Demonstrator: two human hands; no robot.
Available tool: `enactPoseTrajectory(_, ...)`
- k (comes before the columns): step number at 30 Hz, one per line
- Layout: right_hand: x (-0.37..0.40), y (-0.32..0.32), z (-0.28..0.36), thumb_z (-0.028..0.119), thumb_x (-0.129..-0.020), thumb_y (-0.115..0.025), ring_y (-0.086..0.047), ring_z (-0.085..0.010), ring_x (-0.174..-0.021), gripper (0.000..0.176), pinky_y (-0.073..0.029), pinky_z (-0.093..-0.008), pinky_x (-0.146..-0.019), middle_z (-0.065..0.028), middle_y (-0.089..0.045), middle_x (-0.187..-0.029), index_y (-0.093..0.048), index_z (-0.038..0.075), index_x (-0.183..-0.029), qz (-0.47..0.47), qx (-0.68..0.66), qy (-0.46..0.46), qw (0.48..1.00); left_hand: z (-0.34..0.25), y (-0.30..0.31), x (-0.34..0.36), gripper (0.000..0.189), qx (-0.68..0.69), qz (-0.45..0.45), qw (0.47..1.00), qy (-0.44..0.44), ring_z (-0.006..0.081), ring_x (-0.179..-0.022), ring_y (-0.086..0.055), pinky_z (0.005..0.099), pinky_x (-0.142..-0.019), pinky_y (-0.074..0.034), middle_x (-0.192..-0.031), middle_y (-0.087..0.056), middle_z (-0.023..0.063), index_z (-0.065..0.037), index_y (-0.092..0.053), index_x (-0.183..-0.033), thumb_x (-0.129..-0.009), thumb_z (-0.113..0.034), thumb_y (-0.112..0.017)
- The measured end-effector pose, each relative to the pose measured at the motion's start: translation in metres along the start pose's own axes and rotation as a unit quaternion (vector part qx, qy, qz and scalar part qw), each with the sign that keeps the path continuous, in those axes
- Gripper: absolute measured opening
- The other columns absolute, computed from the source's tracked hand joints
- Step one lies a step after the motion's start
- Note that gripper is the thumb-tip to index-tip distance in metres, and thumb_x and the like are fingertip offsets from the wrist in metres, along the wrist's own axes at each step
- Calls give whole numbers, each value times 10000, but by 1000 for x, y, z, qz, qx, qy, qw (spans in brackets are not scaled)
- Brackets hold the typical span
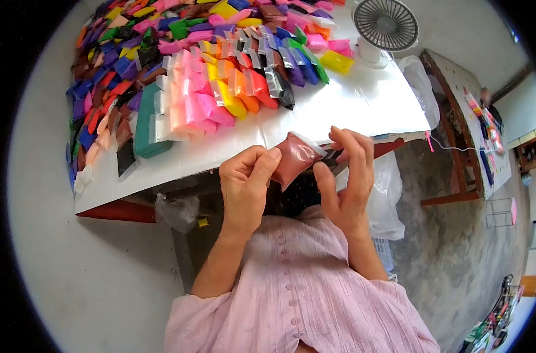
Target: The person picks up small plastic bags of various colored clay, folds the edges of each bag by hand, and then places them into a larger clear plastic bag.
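A small clear plastic bag with reddish-brown filling [294,160] is held up in front of the table edge. My left hand [244,182] pinches its left side between thumb and fingers. The transparent top strip of the bag points to the right, toward my right hand [351,179]. That hand has its fingers raised and apart, with the thumb tip right at the bag's lower right edge. On the table nearby stand rows of similar bags in pink [212,110], yellow, orange, red and black.
A large heap of colorful bags [112,65] covers the table's left and back. A teal box [147,126] stands beside the rows. At the back right of the white table [362,106] is a fan [386,26]. Plastic bags [385,194] hang below the edge; another table [456,112] stands right.
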State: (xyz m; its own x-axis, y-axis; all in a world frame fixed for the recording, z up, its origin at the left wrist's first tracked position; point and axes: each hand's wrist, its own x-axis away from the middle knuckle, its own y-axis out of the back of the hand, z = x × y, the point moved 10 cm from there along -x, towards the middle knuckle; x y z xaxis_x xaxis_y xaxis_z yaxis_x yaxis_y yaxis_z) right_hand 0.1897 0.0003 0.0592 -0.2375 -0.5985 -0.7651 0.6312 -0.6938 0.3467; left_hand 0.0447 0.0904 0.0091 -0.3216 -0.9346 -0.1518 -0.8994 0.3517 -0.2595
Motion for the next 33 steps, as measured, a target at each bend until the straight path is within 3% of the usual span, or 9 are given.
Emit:
enactPoseTrajectory(1, -2, 2, 14, 34, -719, -658, -565, -318, -943, 485, -469, -384, -769, -158, -571, -1120, -579, 0, -1196, -3, 37, 85, 996, 0, 1, -1, 235, -2, -10, 1000, -1, 29, -570, -460, 197, -536, -363, -653, -575, -21, -4, -623, -739, -942, -119, -592)
enactPoseTrajectory(5, 7, -19, 37, 35, -623, -701, -581, -247, -900, 474, -434, -381, -821, -65, -603, -1041, -661, 67, -1094, 33, 105, 194, 975, 6, -12, 4, 232, 13, 6, 1000, 3, 34, -554, -455, 198, -516, -333, -643, -568, -17, -13, -661, -771, -948, -133, -570)
enactPoseTrajectory(9, 7, -14, 22, 61, -670, -752, -597, -245, -829, 384, -454, -359, -752, -72, -630, -963, -655, 47, -1041, 14, 43, 136, 990, -5, -9, 7, 262, -18, 1, 999, 40, 65, -630, -485, 222, -622, -410, -690, -602, 11, 21, -626, -772, -973, -115, -527)
enactPoseTrajectory(11, 6, -11, 13, 56, -702, -753, -600, -254, -796, 329, -466, -351, -704, -89, -633, -927, -646, 31, -1012, 17, -25, 82, 996, -10, 1, 7, 139, -138, 25, 990, -32, 105, -726, -497, 244, -704, -425, -832, -602, 24, 5, -650, -962, -926, -98, -563)
enactPoseTrajectory(13, 6, -13, 4, 47, -731, -748, -601, -263, -761, 282, -474, -345, -655, -105, -633, -882, -634, 14, -987, 20, -108, 22, 994, -21, -7, 10, 194, -184, 19, 976, -111, 124, -779, -506, 253, -728, -424, -907, -593, 28, -16, -646, -1063, -892, -91, -595)
enactPoseTrajectory(14, 4, -13, 3, 7, -723, -742, -599, -263, -716, 242, -475, -333, -620, -115, -626, -829, -630, -2, -938, 19, -124, 9, 992, -21, -17, 12, 303, -203, 99, 964, -138, 136, -861, -516, 254, -766, -421, -988, -587, 32, -33, -625, -1148, -853, -99, -644)
enactPoseTrajectory(17, 8, -18, -2, -15, -710, -737, -588, -247, -705, 199, -465, -320, -625, -105, -613, -797, -614, -8, -866, 44, -146, -42, 987, -8, -15, 15, 164, -127, 99, 982, -96, 96, -893, -570, 221, -830, -452, -1009, -610, 37, 36, -630, -1072, -919, -24, -622)
enactPoseTrajectory(20, 15, -21, -9, -23, -719, -718, -569, -232, -683, 163, -451, -308, -616, -94, -592, -767, -574, -9, -794, 35, -167, -72, 983, -5, -9, 14, 57, -89, 31, 990, -105, 104, -716, -522, 229, -699, -447, -857, -603, 33, 11, -657, -915, -858, 6, -660)
enactPoseTrajectory(33, 12, -23, -11, -14, -758, -680, -537, -147, -671, 87, -416, -261, -609, -76, -619, -769, -639, -48, -828, 86, -166, -97, 978, -26, -14, 18, 63, -215, 25, 956, -199, 185, -701, -498, 292, -661, -419, -733, -564, 56, 6, -615, -815, -819, 4, -678)
